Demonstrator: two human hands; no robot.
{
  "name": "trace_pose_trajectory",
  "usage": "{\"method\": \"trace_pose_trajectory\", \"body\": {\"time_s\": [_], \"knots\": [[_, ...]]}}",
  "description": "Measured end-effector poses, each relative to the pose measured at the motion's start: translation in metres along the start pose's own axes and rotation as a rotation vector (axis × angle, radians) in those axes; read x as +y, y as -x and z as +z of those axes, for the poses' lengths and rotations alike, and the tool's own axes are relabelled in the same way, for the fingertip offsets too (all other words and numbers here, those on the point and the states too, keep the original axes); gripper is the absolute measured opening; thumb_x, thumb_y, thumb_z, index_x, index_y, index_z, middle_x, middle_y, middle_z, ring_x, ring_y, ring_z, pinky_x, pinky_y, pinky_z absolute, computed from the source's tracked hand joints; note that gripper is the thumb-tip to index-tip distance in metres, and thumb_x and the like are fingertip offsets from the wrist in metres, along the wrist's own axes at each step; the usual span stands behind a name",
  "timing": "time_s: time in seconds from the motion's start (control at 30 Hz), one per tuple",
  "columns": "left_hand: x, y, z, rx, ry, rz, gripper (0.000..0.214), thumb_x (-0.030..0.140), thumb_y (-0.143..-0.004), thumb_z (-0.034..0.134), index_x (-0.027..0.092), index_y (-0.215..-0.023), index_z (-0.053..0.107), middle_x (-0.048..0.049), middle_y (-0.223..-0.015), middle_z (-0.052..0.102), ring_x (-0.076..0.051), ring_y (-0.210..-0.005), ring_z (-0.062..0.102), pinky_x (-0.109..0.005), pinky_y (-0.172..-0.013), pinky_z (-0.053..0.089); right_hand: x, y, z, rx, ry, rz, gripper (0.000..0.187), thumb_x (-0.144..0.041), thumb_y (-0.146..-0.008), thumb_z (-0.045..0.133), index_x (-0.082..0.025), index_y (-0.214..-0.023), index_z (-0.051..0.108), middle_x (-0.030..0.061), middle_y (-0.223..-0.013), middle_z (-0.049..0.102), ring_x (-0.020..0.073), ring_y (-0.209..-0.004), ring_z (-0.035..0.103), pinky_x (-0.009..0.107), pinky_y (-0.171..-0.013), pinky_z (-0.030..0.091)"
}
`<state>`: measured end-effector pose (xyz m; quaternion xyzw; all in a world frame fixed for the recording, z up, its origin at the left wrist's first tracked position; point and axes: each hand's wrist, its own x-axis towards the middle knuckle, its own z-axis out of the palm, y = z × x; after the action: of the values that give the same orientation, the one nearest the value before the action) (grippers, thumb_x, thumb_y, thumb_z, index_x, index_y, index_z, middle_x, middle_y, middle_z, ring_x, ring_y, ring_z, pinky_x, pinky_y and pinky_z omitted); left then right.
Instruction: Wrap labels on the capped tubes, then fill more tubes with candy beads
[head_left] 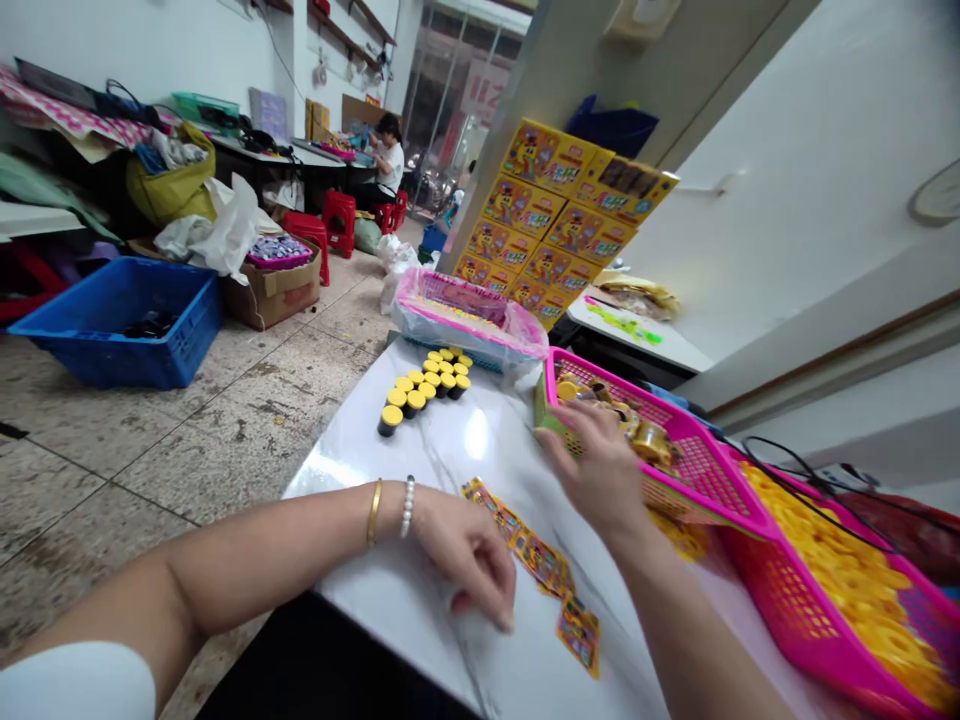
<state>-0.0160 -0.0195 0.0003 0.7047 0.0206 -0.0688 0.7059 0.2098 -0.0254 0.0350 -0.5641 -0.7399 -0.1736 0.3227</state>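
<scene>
My left hand [471, 552] hovers low above the white marbled table [375, 560], its fingers curled inward; whether anything is inside them is hidden. Beside it lies a row of overlapping orange printed cards [536, 555]. With thumb and fingers apart, my right hand [600, 470] reaches over the near edge of a pink basket [694, 450], slightly blurred, and nothing shows in its grasp. Inside that basket are small tubs [651, 443] with yellow and brown parts. Toward the table's far left corner stand several black tubs with yellow lids [405, 397].
Another pink basket [787, 620] of yellow rings [847, 570] stands at the right. A plastic-lined pink basket [465, 310] and stacked yellow boxes [536, 215] are at the far end. A blue crate [142, 330] sits on the floor; a person [386, 160] sits farther back.
</scene>
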Motion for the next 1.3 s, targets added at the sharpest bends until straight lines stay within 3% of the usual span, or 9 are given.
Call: {"method": "trace_pose_trajectory", "body": {"time_s": [0.07, 0.2, 0.37, 0.47, 0.6, 0.7, 0.87, 1.07, 1.3], "knots": [[0.002, 0.001, 0.003, -0.191, -0.024, -0.061, 0.036, 0.051, -0.060, 0.086, 0.021, -0.077, 0.076, -0.0008, -0.060, 0.065, -0.015, -0.054, 0.057, -0.023, -0.044, 0.036, -0.043, -0.012, 0.024, -0.145, -0.120, -0.155, 0.023, -0.036, -0.091, 0.062, -0.024, -0.109, 0.069, 0.0123, -0.116, 0.067, 0.0284, -0.108, 0.062, 0.048, -0.096, 0.051], [-0.002, -0.004, 0.001, -0.256, -0.044, -0.078, 0.024, 0.037, -0.063, 0.087, 0.023, -0.078, 0.076, 0.0003, -0.063, 0.069, -0.015, -0.059, 0.062, -0.021, -0.045, 0.036, -0.113, -0.050, 0.074, -0.361, -0.088, -0.639, 0.038, -0.021, -0.087, 0.067, -0.024, -0.125, 0.065, 0.0094, -0.133, 0.062, 0.0343, -0.136, 0.039, 0.058, -0.114, 0.032], [-0.005, -0.005, 0.003, -0.256, -0.059, -0.073, 0.017, 0.027, -0.063, 0.085, 0.021, -0.076, 0.075, 0.0003, -0.064, 0.070, -0.016, -0.060, 0.062, -0.021, -0.049, 0.041, -0.129, -0.070, 0.084, -0.546, -0.055, -0.912, 0.023, -0.019, -0.097, 0.050, -0.022, -0.094, 0.072, 0.0039, -0.096, 0.070, 0.0241, -0.120, 0.050, 0.044, -0.116, 0.029], [-0.005, -0.004, -0.001, -0.113, -0.176, -0.008, 0.009, 0.025, -0.073, 0.076, 0.018, -0.070, 0.072, 0.0008, -0.060, 0.066, -0.013, -0.057, 0.058, -0.021, -0.052, 0.041, -0.108, -0.060, 0.060, -0.600, -0.002, -0.734, 0.019, -0.021, -0.089, 0.060, -0.018, -0.104, 0.071, 0.0090, -0.102, 0.070, 0.0261, -0.106, 0.055, 0.041, -0.100, 0.043], [-0.004, -0.005, -0.022, 0.659, -0.273, 0.054, 0.029, 0.027, -0.080, 0.065, 0.015, -0.055, 0.061, 0.0034, -0.050, 0.054, -0.009, -0.050, 0.046, -0.020, -0.050, 0.033, -0.067, -0.047, 0.043, -0.750, 0.200, -0.259, 0.029, -0.016, -0.081, 0.064, -0.010, -0.108, 0.070, 0.0161, -0.101, 0.070, 0.0285, -0.098, 0.059, 0.037, -0.087, 0.045], [-0.005, -0.006, -0.036, 1.058, -0.222, -0.032, 0.032, 0.032, -0.086, 0.058, 0.015, -0.059, 0.062, 0.0030, -0.049, 0.052, -0.010, -0.051, 0.046, -0.022, -0.052, 0.033, -0.045, -0.039, 0.052, -0.826, 0.196, -0.148, 0.030, -0.021, -0.082, 0.066, -0.011, -0.109, 0.071, 0.0151, -0.098, 0.072, 0.0276, -0.096, 0.062, 0.034, -0.083, 0.046], [-0.013, -0.006, -0.028, 1.009, -0.672, -0.158, 0.019, 0.031, -0.074, 0.076, 0.019, -0.088, 0.074, -0.0031, -0.082, 0.064, -0.017, -0.075, 0.058, -0.025, -0.065, 0.039, -0.029, -0.017, 0.048, -0.570, 0.022, -0.070, 0.047, -0.029, -0.086, 0.066, -0.015, -0.131, 0.061, 0.0132, -0.116, 0.069, 0.0263, -0.105, 0.063, 0.036, -0.090, 0.048], [-0.017, -0.010, -0.016, 0.881, -0.849, -0.283, 0.008, 0.028, -0.081, 0.071, 0.022, -0.084, 0.075, -0.0052, -0.095, 0.061, -0.021, -0.089, 0.059, -0.029, -0.073, 0.043, -0.018, 0.033, 0.008, -0.393, -0.233, 0.129, 0.024, -0.037, -0.085, 0.065, -0.021, -0.100, 0.076, 0.0069, -0.091, 0.075, 0.0202, -0.076, 0.066, 0.034, -0.074, 0.052], [-0.018, -0.011, -0.018, 1.021, -0.837, 0.234, 0.003, 0.016, -0.084, 0.065, 0.016, -0.081, 0.065, -0.0050, -0.094, 0.056, -0.016, -0.090, 0.055, -0.028, -0.082, 0.047, -0.036, 0.053, 0.002, -0.521, -0.745, 0.700, 0.047, -0.061, -0.082, 0.059, -0.017, -0.080, 0.075, 0.0062, -0.073, 0.075, 0.0172, -0.062, 0.064, 0.028, -0.060, 0.048]]}}
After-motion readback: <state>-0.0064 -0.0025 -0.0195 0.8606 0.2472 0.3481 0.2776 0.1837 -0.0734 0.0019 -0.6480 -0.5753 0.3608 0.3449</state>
